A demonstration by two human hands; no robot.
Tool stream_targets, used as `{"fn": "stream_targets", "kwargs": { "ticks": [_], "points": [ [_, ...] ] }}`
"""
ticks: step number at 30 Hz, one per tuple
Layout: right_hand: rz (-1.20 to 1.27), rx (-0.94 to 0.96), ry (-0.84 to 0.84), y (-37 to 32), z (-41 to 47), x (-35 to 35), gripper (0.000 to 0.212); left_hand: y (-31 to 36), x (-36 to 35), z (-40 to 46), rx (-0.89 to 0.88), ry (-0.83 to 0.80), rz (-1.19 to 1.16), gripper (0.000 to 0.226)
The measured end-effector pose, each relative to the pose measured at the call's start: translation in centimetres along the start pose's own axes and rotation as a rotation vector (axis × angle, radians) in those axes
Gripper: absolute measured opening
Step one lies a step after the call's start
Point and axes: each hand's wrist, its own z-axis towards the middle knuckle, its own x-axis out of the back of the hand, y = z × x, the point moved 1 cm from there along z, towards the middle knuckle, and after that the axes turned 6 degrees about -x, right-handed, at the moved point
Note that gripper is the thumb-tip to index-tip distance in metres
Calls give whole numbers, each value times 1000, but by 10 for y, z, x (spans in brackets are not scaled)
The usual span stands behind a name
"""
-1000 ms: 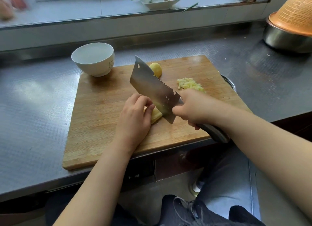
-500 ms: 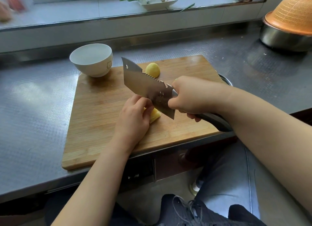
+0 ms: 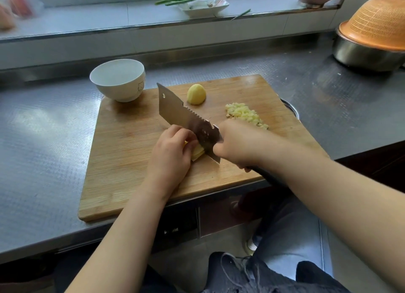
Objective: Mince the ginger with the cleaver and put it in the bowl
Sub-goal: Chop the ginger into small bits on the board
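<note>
Ginger piece, near edge of cutting board: left hand curled over it, right hand gripping cleaver flush against knuckles; risk of nicked fingertips if blade drifts; bowl at board's far-left corner.

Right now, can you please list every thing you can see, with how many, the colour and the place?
cutting board: 1, light brown wood, on the steel counter, front edge over the counter lip
cleaver: 1, steel blade, over the board centre, tip pointing far left
ginger under the blade: 1, yellow, board centre
ginger chunk: 1, yellow, far part of the board
minced ginger: 1 pile, pale yellow, right part of the board
bowl: 1, white, at the board's far left corner
counter: 1, grey steel
dish: 1, white, on the far ledge, with green stalks
colander: 1, orange, upturned over a steel basin, far right
left hand: holds the ginger
right hand: grips the cleaver handle
</note>
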Motion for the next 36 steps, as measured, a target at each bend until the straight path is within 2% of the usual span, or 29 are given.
{"fn": "stream_targets", "kwargs": {
  "ticks": [2,6,18,32,36],
  "points": [
    [63,-16,39,8,-1,-4,11,3,1,-1,-9,20,29,2],
    [225,-32,9,17,1,1,12,5,4,-3,-35,46,48,6],
    [169,70,6,4,-8,23,11,4,3,-2,-32,-7,53,7],
    [52,-22,-116,-18,3,33,12,3,3,-1,-3,-11,59,6],
    [33,-32,-106,-18,4,19,13,2,2,-1,-7,-6,51,6]
  ]
}}
